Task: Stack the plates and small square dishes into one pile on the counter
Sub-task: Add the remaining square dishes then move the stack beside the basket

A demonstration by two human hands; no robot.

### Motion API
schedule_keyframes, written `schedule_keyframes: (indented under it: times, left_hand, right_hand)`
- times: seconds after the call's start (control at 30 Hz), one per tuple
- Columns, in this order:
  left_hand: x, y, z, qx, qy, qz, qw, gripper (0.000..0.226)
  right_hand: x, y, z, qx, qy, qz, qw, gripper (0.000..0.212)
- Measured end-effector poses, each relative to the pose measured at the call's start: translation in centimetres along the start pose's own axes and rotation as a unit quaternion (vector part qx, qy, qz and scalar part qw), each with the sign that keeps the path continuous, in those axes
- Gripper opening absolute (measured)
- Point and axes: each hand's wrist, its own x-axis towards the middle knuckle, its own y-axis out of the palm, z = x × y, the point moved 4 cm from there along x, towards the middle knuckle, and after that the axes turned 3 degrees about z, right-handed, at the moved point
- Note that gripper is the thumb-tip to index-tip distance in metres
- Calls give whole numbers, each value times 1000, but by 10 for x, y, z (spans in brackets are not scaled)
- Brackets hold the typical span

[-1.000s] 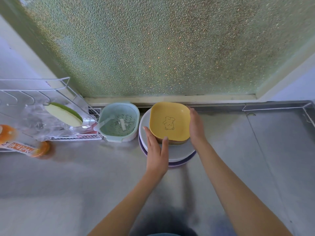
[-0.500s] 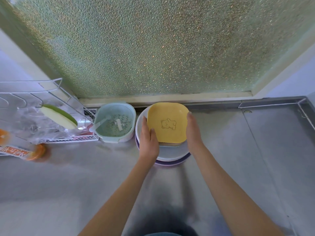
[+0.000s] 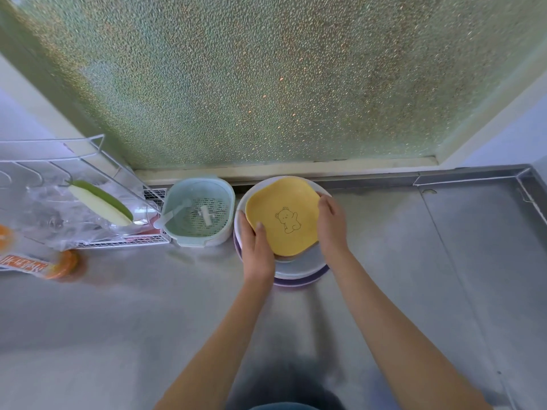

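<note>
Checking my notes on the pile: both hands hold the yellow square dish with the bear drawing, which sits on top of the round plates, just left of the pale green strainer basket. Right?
One slip: the head view shows the yellow square dish to the right of the pale green strainer basket, not left. The rest holds: left hand and right hand grip its edges, and it tops the round plates.

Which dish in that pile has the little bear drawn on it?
The yellow square dish on top, held between the left hand and right hand. The white plate and purple plate beneath show no drawing.
</note>
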Motion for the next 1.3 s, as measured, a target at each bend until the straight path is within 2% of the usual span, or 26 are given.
schedule_keyframes:
  times: [0.17, 0.33, 0.43, 0.5, 0.57, 0.73, 0.93, 1.3]
  left_hand:
    - [25, 2, -9, 25, -1, 77, 997, 49]
    - [46, -4, -21, 31, -11, 134, 990, 50]
    - [52, -1, -22, 27, -1, 128, 991, 48]
    - [55, -1, -22, 28, 0, 104, 994, 42]
    - [59, -3, -21, 27, -9, 87, 996, 39]
    - [62, 0, -22, 31, 0, 80, 996, 38]
    - [62, 0, -19, 21, 8, 61, 998, 37]
    - [61, 1, -19, 19, 8, 70, 997, 36]
  right_hand:
    - [-17, 0, -17, 66, 22, -100, 993, 30]
    - [-11, -11, -9, 104, 28, -75, 991, 39]
    - [7, -11, 7, 102, 3, 16, 995, 43]
    - [14, -5, 17, 70, -20, 94, 993, 41]
    - [17, -1, 23, 17, -35, 129, 991, 39]
    - [21, 2, 21, -56, -80, 94, 991, 37]
    - [20, 1, 15, -29, -97, 40, 994, 35]
    - [14, -1, 17, -24, -84, 49, 995, 35]
